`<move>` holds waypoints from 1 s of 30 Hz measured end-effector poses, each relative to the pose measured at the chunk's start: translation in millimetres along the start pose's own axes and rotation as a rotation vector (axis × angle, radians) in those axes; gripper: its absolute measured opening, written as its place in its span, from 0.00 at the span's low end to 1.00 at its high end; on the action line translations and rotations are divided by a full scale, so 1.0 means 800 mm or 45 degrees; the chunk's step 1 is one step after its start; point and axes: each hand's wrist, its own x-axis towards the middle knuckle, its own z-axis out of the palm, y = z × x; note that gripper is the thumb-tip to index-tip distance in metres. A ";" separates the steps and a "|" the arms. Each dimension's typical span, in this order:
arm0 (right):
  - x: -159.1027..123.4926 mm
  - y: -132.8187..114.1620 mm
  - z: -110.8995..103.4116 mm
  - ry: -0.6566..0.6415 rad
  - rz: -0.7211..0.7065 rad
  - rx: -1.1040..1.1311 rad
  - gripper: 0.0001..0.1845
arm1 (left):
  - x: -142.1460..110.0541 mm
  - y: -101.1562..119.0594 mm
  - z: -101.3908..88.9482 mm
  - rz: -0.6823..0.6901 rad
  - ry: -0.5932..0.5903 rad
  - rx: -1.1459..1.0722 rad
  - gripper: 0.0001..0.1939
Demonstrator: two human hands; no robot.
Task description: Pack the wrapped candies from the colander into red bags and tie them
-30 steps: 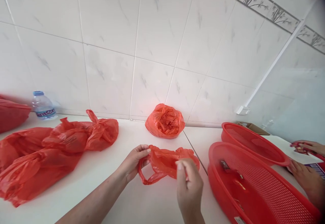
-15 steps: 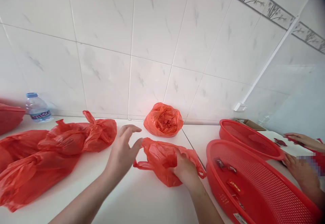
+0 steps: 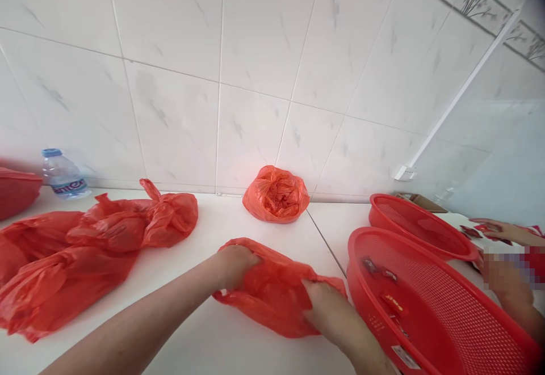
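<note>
Red plastic at the far left: a bulging bundle (image 3: 17, 192), cut off by the edge of view, near a clear bottle (image 3: 66, 176) standing by the tiled wall (image 3: 179, 125). In front of these, a heap of filled red bags (image 3: 102, 250) lies on the white desk (image 3: 200, 335). Twisted, knotted-looking necks on some; these read as closed and done, contents hidden, count unclear.

Mid-desk, the left hand (image 3: 238, 264) reaches into the mouth of an open red bag (image 3: 276, 295). Its fingertips are out of sight; cannot tell whether the grip is wide or narrow. Behind, against the wall, sits a rounded bag with crumpled red plastic inside (image 3: 276, 196), apart from both hands. The right hand (image 3: 327, 307) is at the other side of the open bag, fingers partly within; its grip cannot be told either. Mouth spread between the hands, nothing seen inside, no knot: judged an early stage, filling and closing undone.

To the right, the near red basket (image 3: 468, 301) holds a few small wrapped packets (image 3: 389, 274), not bagged. Beyond it, a second red basket (image 3: 374, 210); farther right, a co-worker's hand (image 3: 500, 230) over more packets.
</note>
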 end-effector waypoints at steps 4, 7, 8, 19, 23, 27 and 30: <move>0.018 -0.038 0.014 -0.191 -0.182 -0.499 0.08 | -0.015 0.018 0.023 0.105 -0.262 0.411 0.10; 0.038 -0.042 0.024 -0.308 -0.111 -0.627 0.33 | -0.022 0.023 0.029 0.171 -0.388 0.673 0.24; 0.044 -0.038 0.024 -0.361 -0.013 -0.676 0.40 | -0.024 0.023 0.027 0.176 -0.422 0.751 0.26; 0.029 -0.049 -0.002 -0.361 0.136 -0.623 0.17 | -0.042 0.030 -0.015 0.240 0.157 0.844 0.15; 0.026 -0.045 0.030 -0.423 -0.097 -0.636 0.30 | -0.038 0.000 -0.028 -0.052 0.304 0.614 0.27; -0.001 -0.052 0.031 -0.494 -0.150 -0.648 0.30 | -0.031 -0.019 -0.025 -0.262 0.202 0.286 0.14; -0.030 -0.076 -0.017 -0.218 -0.361 -0.501 0.16 | -0.029 -0.018 -0.016 -0.479 0.187 -0.240 0.14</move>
